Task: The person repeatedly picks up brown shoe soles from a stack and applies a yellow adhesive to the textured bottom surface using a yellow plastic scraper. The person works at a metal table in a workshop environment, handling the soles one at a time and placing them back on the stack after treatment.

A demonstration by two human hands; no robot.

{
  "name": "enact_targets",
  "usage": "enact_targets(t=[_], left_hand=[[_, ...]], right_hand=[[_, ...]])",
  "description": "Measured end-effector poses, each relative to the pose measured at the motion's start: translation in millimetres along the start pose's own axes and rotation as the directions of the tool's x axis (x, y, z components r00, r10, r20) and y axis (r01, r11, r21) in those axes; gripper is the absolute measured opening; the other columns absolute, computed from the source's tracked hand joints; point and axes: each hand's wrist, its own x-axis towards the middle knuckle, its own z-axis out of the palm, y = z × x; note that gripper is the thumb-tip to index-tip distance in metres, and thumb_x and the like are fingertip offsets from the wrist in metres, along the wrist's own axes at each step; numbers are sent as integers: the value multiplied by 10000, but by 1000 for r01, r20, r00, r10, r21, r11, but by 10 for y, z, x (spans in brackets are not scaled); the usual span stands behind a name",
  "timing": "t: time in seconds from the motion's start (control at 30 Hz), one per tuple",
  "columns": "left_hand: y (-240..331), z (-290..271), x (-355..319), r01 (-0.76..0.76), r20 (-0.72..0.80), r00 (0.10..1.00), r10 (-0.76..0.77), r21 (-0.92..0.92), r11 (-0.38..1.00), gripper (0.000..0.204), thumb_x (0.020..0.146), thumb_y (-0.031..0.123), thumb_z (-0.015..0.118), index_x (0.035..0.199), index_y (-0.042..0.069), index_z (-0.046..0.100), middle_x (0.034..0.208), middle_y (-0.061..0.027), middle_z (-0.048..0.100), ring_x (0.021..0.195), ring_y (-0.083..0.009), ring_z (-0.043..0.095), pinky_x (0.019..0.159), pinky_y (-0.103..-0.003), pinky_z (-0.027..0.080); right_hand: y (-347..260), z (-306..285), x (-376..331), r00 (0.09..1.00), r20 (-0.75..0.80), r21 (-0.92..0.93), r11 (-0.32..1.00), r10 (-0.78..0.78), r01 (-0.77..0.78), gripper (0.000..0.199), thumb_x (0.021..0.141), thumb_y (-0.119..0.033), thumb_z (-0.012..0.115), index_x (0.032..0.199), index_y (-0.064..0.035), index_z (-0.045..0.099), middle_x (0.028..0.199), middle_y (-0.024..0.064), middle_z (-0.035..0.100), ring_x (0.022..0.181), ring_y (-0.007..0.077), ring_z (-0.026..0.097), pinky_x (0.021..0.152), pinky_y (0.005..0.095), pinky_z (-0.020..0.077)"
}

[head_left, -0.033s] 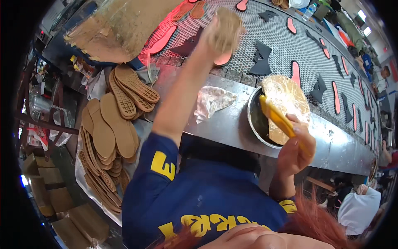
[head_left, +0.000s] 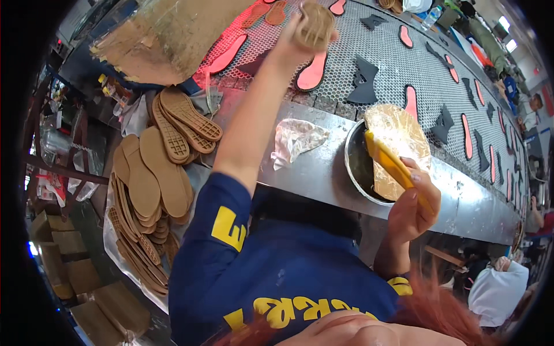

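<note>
My left hand [head_left: 300, 40] is stretched out over the mesh conveyor belt [head_left: 381, 52] and grips a tan shoe sole [head_left: 316, 22] just above a pink sole [head_left: 312, 74] lying on the belt. My right hand [head_left: 411, 209] holds a yellow-handled brush [head_left: 388, 158] slanted across a round metal bowl [head_left: 353, 164] on the steel ledge [head_left: 323, 173]. The bowl has a glossy amber film over its contents [head_left: 398, 130]. The brush's bristles are hidden.
Several pink soles and black cut pieces [head_left: 365, 81] lie spread along the belt. Stacks of tan soles [head_left: 151, 184] sit on a surface at my left, with cardboard boxes [head_left: 63, 259] below. A crumpled plastic sheet [head_left: 295, 138] rests on the ledge. Another person [head_left: 496, 288] is at the lower right.
</note>
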Motion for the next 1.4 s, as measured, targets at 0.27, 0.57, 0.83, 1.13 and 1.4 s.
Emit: enact_targets(t=[0.27,0.57,0.83,1.13,1.4], left_hand=[[37,-1096,-365,-263,188,839,511,962,78,569,851,425,609,1252,43,478,1203,-174,518,1009,-280,561,900,-415,450],[95,-1665,-2119,677,110,684,721,271,-684,640,749,458,697,1294,172,524,1423,-299,320,1296,-493,313,1102,-594,134],[58,-1645,-2028,647,296,596,746,373,-665,414,876,390,595,1208,141,591,1363,-258,434,1290,-374,390,1059,-593,209],[233,-1585,-2023,-611,-124,303,945,735,293,125,913,58,544,993,35,452,1032,-180,526,942,-388,611,839,-604,531],[-8,-1932,-1829,-383,-409,627,664,580,719,834,794,76,707,1420,39,157,1341,-225,417,1181,-307,459,833,-426,488]], right_hand=[[298,-214,-338,960,-130,-92,961,247,-260,199,925,8,507,1103,48,585,1102,174,623,1080,261,585,971,379,429],[518,-21,-335,951,-40,-502,817,306,-284,141,849,20,591,969,-17,655,842,115,614,800,233,589,744,310,446],[774,77,-433,966,123,-727,684,226,-67,183,747,24,631,909,-62,648,777,75,580,756,269,520,697,364,406],[725,35,-467,949,-5,-613,748,316,-253,122,808,12,616,912,-38,654,771,89,573,718,244,524,671,336,412],[657,-95,-464,592,-150,119,609,792,-784,138,936,-85,556,1018,-8,635,939,55,613,807,97,590,648,216,509]])
